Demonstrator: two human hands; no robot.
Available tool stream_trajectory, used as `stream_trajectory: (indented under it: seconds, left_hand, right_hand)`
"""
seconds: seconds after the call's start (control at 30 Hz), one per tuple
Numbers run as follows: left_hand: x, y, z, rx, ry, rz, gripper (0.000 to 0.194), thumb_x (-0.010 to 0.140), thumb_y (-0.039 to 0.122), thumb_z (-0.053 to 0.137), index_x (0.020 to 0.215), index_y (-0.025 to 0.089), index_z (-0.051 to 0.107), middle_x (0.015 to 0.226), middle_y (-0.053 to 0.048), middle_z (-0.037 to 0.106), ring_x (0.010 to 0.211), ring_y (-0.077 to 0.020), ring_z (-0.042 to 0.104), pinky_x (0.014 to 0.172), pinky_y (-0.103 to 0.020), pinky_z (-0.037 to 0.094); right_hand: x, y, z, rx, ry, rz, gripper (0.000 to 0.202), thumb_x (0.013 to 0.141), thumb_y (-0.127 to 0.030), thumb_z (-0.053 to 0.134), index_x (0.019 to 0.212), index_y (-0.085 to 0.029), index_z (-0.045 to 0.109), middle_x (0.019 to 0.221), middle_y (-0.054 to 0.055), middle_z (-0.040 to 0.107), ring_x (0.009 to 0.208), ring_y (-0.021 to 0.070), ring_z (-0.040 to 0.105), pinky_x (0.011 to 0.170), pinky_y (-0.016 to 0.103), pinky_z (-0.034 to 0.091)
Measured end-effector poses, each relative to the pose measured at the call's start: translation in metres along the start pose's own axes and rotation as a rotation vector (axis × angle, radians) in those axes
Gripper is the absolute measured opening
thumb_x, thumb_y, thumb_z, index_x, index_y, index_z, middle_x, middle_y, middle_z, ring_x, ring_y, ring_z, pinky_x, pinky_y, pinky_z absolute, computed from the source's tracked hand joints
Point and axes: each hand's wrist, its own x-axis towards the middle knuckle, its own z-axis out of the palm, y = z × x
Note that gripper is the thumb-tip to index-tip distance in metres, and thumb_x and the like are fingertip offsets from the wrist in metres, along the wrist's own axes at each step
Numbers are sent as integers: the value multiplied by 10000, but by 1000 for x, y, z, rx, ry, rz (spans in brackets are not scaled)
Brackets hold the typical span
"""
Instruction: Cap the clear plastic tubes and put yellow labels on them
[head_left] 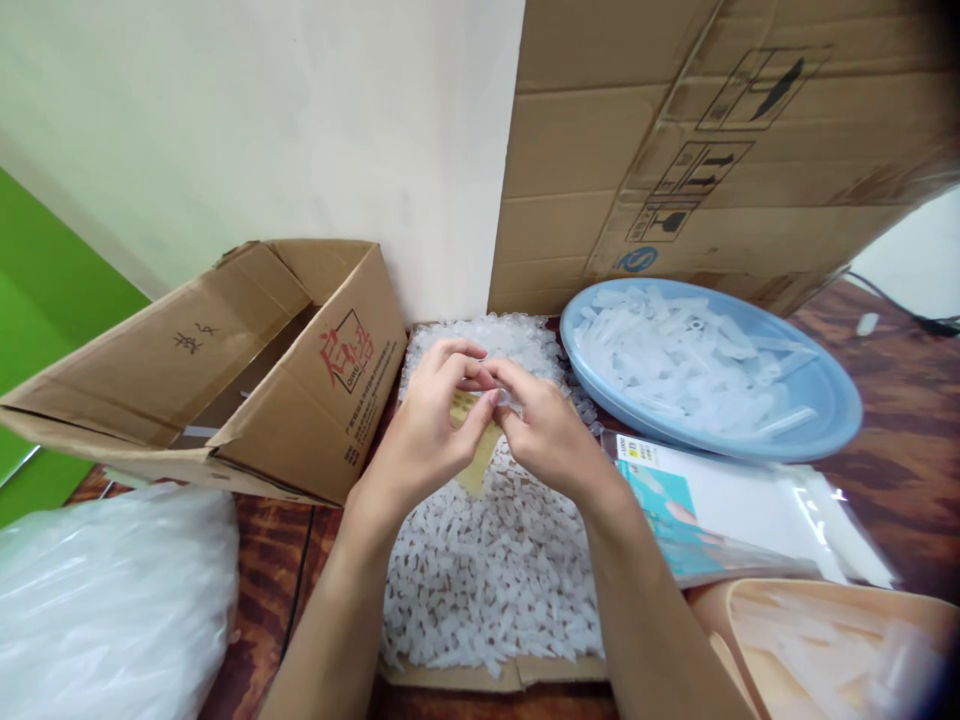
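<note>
My left hand (431, 425) and my right hand (547, 430) meet over a heap of small white plastic pieces (487, 570) lying on a flat cardboard sheet. Their fingertips pinch together a small clear plastic piece (501, 392). A yellowish slip (476, 450) shows just under the hands; whether a hand holds it I cannot tell. To the right a light blue plate (825, 420) holds several translucent plastic tubes (675, 360).
An open cardboard box (300, 370) lies on its side at the left. A large cardboard carton (712, 140) stands against the wall behind. A clear plastic bag (105, 600) sits bottom left. Packaging sleeves (750, 510) and a beige tray (840, 640) lie at the right on the brown table.
</note>
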Motion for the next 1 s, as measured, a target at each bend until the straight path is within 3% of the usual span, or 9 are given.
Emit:
stream_trajectory:
  seconds: [0.2,0.4,0.53,0.73,0.83,1.0]
  left_hand:
    - [1,2,-5,44,28,78,110,999,170,610,1086,216,659,1217,-88,623,1227,-221,603,1098,-434,501]
    - [0,-1,-9,279,29,269,225,1017,220,614,1208,280,718,1256,-80,666,1217,-244,593,1062,-457,468]
    - [-1,-4,-8,373,20,337,251,1011,262,627,1237,303,725,1268,-78,682,1217,-259,583,1058,-464,438]
    - [-1,-4,-2,393,-6,345,295,1015,322,616,1294,261,690,1344,-106,659,1284,-289,542,1106,-495,397]
    - [-2,-3,2,291,-9,300,317,1046,373,557,1322,266,669,1385,-107,629,1313,-282,532,1125,-486,402]
    - [-3,-6,13,194,2,309,384,1083,443,442,1345,253,648,1454,-118,579,1381,-285,492,1171,-493,376]
  right_hand:
    - [0,1,-2,92,4,13,235,1006,-138,521,1175,-229,658,1168,58,741,1082,230,698,913,353,517]
    - [-1,6,-3,245,36,30,292,999,-173,576,1275,-240,647,1306,68,707,1229,233,652,1066,389,489]
    - [-1,5,-6,379,1,74,259,1028,-237,567,1278,-226,633,1256,83,725,1197,232,672,1047,392,512]
    - [-3,1,-10,381,46,141,269,988,-254,591,1251,-213,630,1051,45,687,923,184,647,797,305,527]
    - [-5,-2,-12,524,73,186,307,942,-260,591,1246,-219,616,799,-25,561,668,136,498,583,254,408]
    - [-1,-7,-7,790,179,284,260,967,-421,515,1035,-212,655,594,-74,321,507,117,261,458,244,218]
